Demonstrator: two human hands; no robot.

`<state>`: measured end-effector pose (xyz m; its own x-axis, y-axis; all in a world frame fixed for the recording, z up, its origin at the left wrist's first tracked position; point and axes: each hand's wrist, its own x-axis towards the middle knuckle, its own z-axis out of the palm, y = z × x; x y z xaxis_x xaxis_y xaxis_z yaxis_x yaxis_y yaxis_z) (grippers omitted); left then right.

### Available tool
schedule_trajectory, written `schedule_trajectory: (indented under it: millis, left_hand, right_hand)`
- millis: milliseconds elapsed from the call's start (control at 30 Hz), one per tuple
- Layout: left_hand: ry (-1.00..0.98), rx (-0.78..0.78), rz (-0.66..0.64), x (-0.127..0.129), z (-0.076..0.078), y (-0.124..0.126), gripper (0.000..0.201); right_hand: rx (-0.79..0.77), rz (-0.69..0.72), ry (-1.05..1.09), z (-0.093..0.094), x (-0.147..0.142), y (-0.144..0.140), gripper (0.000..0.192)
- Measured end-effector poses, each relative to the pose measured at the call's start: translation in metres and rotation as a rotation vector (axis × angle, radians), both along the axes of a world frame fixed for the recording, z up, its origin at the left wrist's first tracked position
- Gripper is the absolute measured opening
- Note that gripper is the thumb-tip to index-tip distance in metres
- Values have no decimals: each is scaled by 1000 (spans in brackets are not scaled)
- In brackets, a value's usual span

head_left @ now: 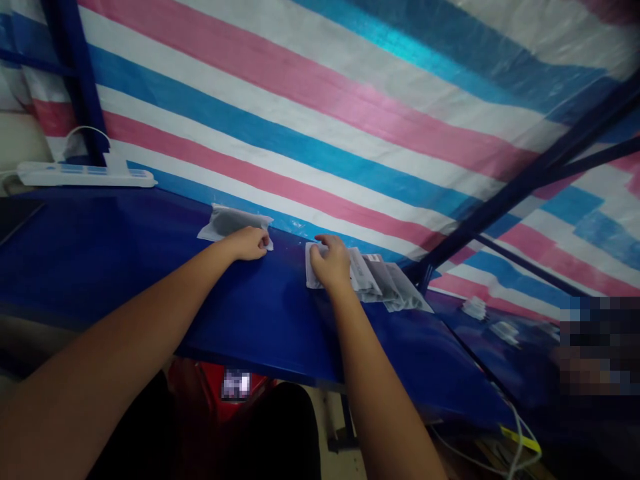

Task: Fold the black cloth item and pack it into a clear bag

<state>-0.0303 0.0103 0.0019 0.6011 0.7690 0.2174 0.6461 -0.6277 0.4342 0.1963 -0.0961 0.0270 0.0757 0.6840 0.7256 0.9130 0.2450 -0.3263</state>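
Two bare hands reach out over a blue table [125,267]. The left hand [247,243] is closed up, with its fingers pinching the near corner of a small clear packet [227,223] that has something dark grey inside. That packet lies flat on the table, close to the striped sheet [325,107] behind it. The right hand [330,263] rests on top of a pile of packets [385,280], which look the same as the first one. Its fingers are bent down onto the left end of the pile, but I cannot tell if they grip a packet or just press on it. The pile fans out to the right. The single packet and the pile sit near each other but do not touch. A white power strip [85,175] lies at the far left edge of the table.
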Motion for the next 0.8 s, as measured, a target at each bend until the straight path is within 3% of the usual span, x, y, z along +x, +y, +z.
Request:
schedule_trajectory:
  millis: [267, 533, 800]
  left_hand:
    - [148, 118, 108, -4, 10, -5, 16]
    - [275, 9, 173, -9, 26, -14, 18]
    - [329, 25, 198, -7, 32, -17, 20]
  right_hand:
    - [-41, 31, -19, -2, -3, 0, 28]
    - [-48, 34, -3, -2, -3, 0, 27]
    - [-49, 40, -5, -1, -3, -1, 26]
